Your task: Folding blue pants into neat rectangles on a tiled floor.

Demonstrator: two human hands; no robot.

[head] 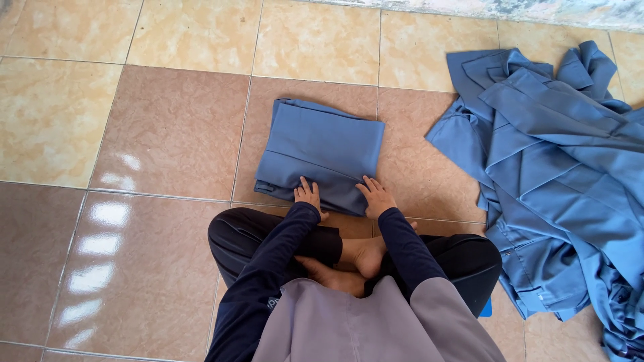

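Both hands lie flat and open, our left hand (309,197) and right hand (376,196) pressing the near edge of the folded blue garment (318,153) just ahead of our knees. It looks folded down to a neat rectangle; the heap of unfolded blue clothes (557,181) well off beyond our right hand looks left to do.

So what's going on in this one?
A person sits cross-legged on a tiled floor with a folded blue garment laid flat in front of them. Both hands rest palm-down on its near edge: the left hand near the left corner, the right hand near the right corner. To the person's right lies a loose pile of blue garments of the same colour, unfolded and rumpled, apart from the folded one.
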